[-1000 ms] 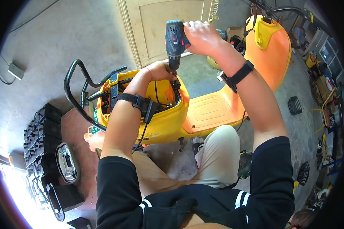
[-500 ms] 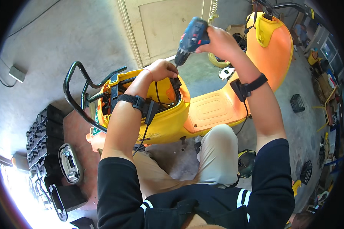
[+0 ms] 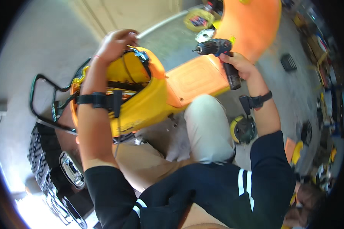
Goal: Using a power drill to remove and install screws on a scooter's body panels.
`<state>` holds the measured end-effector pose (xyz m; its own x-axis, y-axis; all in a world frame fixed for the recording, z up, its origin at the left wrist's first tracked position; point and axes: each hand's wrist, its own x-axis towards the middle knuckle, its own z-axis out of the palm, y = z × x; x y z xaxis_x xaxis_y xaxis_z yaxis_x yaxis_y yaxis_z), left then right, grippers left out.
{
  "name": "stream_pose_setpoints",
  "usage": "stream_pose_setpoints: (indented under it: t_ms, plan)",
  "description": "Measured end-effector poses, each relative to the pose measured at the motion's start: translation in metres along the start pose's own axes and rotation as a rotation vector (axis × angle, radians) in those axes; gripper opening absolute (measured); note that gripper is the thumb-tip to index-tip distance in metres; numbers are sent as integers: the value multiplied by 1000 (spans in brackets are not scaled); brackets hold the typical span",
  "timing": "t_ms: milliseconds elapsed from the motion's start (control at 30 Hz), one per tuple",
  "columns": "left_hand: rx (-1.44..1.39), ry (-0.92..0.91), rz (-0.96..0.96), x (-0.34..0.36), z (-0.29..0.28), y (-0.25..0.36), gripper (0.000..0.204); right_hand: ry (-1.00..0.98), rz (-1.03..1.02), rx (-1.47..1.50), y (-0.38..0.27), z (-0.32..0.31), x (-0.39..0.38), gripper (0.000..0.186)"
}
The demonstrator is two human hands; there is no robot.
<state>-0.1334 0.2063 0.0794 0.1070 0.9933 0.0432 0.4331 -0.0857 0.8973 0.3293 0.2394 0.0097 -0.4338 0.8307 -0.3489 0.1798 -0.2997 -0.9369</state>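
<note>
My right hand [image 3: 240, 65] is wrapped round the grip of a blue and black cordless drill [image 3: 213, 47]. The drill lies level above the footboard [image 3: 197, 81] of an orange and yellow scooter, its chuck pointing left. Over the far edge of the open yellow rear body [image 3: 141, 113], my left hand [image 3: 114, 46] is raised. Motion smears its fingers, and whether they hold anything is hidden. Just right of that hand, a dark shiny bracket [image 3: 142, 56] sits on the rim of the opening. A cable hangs inside the compartment.
A black tubular rack [image 3: 33, 95] juts from the scooter's left end. Stacked black cases [image 3: 46, 160] stand at lower left. A yellow and black round item [image 3: 244, 129] lies on the floor right of my knee. A black basket [image 3: 288, 62] and clutter line the right side.
The drill has come away from the bracket, moving right and down, and turned from pointing down to pointing left. My left hand has lifted off the bracket. The whole view has shifted.
</note>
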Motion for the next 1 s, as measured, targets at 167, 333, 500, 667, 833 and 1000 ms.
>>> stream_pose_setpoints:
  t_ms: [167,333,500,667,833,1000]
  plan:
    - [56,90,104,1,-10,-7,37,123,200,199,132,-34,-61,50]
    - [122,-20,-46,9,-8,-15,37,475,382,415,222,-55,-123,53]
    - [3,-47,-55,3,-6,0,39,724,512,528,294,-73,-128,62]
    - [45,198,135,-16,-30,53,41,902,597,547,354,-61,-85,66]
    - [-198,220,162,-50,-54,116,40,857,694,441,397,-34,-42,76]
    - [-376,93,343,-123,-9,139,56,667,518,299,461,-15,-28,46]
